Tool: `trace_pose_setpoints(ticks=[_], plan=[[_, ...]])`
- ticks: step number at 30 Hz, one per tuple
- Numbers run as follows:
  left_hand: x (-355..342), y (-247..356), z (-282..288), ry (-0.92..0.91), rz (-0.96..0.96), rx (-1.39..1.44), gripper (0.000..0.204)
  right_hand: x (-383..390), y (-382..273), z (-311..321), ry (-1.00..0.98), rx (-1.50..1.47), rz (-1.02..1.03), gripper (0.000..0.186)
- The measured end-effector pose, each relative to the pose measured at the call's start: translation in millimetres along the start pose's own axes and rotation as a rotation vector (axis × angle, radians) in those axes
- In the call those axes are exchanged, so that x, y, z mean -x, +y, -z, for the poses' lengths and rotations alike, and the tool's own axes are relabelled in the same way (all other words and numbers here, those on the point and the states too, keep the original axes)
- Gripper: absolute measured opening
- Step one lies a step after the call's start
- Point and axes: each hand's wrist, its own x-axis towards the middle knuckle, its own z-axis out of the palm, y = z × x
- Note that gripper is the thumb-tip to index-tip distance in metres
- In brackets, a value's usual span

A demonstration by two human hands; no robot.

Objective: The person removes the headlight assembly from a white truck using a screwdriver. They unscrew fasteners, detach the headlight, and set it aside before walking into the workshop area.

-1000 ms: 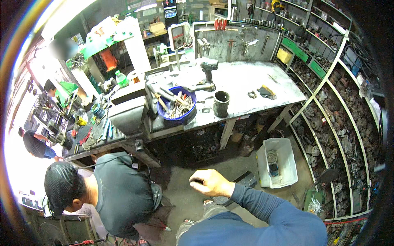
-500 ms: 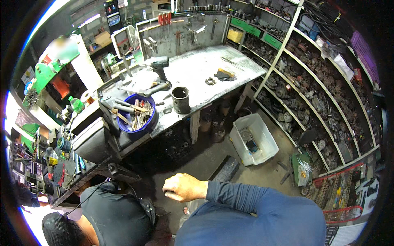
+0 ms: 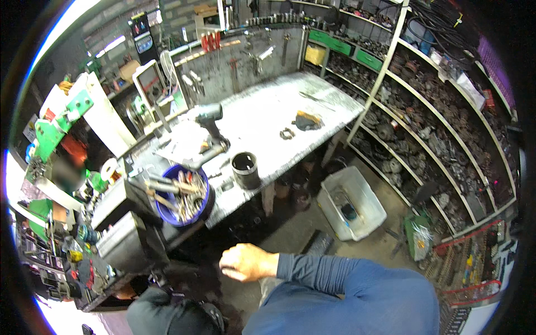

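Observation:
My right hand (image 3: 248, 262) is held in front of my body, its fingers curled into a fist. Any object inside it is hidden, as the palm side is turned away. A dark blue sleeve covers the arm to the wrist. My left hand is out of view. Beyond the fist stands a workbench (image 3: 262, 106) with a white, stained top. Near its front edge are a dark metal cylinder (image 3: 245, 171) standing upright and a blue basin (image 3: 207, 207) full of tools. A cordless power tool (image 3: 210, 120) and a ring-shaped metal part (image 3: 287, 134) rest farther back.
A person in dark clothing (image 3: 173, 315) is low at the left, close by. A whitish plastic bin (image 3: 365, 226) sits on the floor to the right of the fist. Shelves (image 3: 424, 131) packed with metal parts curve along the right. A black block (image 3: 318, 244) lies on the floor.
My view has shifted a little, and the bench and bin appear lower. The nearby person has moved lower and to the right in the picture. My right hand stays curled in nearly the same place.

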Motion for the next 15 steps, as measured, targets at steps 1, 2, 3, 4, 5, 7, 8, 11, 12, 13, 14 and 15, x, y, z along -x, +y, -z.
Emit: trace_pose_setpoints(ticks=[1, 2, 3, 4, 5, 7, 8, 11, 12, 13, 14, 15], plan=[[-7, 22, -6, 0.008, -0.001, -0.015, 0.039, -12, 12, 5, -0.010, -0.047, 0.016, 0.020], [-16, 46, -10, 0.021, -0.004, -0.025, 0.039, -23, 24, 11, -0.040, -0.084, 0.022, 0.021], [-25, 67, -16, 0.035, -0.006, -0.033, 0.039, -31, 34, 14, -0.048, -0.156, 0.068, 0.021], [-34, 89, -22, 0.049, -0.009, -0.035, 0.040, -41, 46, 20, -0.145, -0.196, 0.069, 0.021], [-43, 111, -28, 0.068, -0.011, -0.039, 0.040, -50, 59, 28, -0.142, -0.198, 0.145, 0.021], [-63, 156, -40, 0.103, -0.020, -0.050, 0.040, -65, 89, 54, -0.178, -0.256, 0.210, 0.020], [-71, 176, -46, 0.119, -0.023, -0.052, 0.040, -73, 103, 68, -0.162, -0.322, 0.252, 0.020], [-92, 224, -59, 0.166, -0.023, -0.041, 0.041, -95, 146, 110, -0.213, -0.466, 0.164, 0.021], [-96, 233, -62, 0.180, -0.025, -0.038, 0.041, -102, 158, 121, -0.231, -0.514, 0.128, 0.022], [-100, 239, -64, 0.193, -0.027, -0.038, 0.041, -109, 171, 130, -0.246, -0.532, 0.110, 0.022], [-102, 240, -65, 0.205, -0.032, -0.038, 0.041, -116, 182, 135, -0.247, -0.547, 0.079, 0.022], [-104, 238, -66, 0.220, -0.043, -0.041, 0.041, -121, 192, 139, -0.229, -0.557, 0.093, 0.022]])
